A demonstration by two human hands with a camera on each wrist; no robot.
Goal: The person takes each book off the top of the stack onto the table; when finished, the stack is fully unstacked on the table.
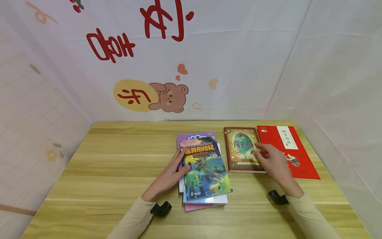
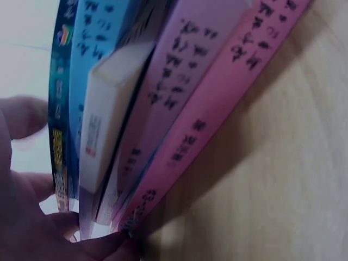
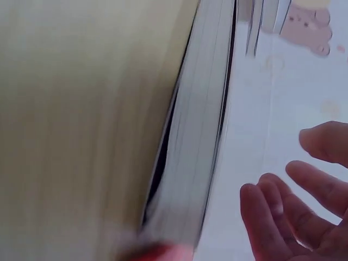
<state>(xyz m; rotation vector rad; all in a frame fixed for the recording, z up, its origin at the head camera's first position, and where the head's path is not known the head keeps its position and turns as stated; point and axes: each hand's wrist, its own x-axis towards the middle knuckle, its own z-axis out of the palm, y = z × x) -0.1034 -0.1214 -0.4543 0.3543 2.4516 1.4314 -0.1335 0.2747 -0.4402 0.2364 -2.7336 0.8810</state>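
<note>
Both hands work flat on books in the head view. Left hand [image 1: 171, 172] lies with straight fingers against the left edge of the dinosaur book [image 1: 205, 171], which tops a stack of books [image 1: 204, 203] at the middle of the wooden table [image 1: 113, 166]. Right hand [image 1: 273, 161] rests relaxed fingers on the right part of the brown-bordered book [image 1: 242, 149], whose long axis runs away from the person; the red book [image 1: 290, 151] lies just beside it, under its right edge. This hand is the nearer one to both.

From the left wrist, the stack's spines [image 2: 163, 119] fan out on the table, fingers [image 2: 32, 217] at their near ends.

From the right wrist, the page edge [image 3: 201, 125] of a book rises beside spread, unclenched fingers [image 3: 288, 206], holding nothing.
</note>
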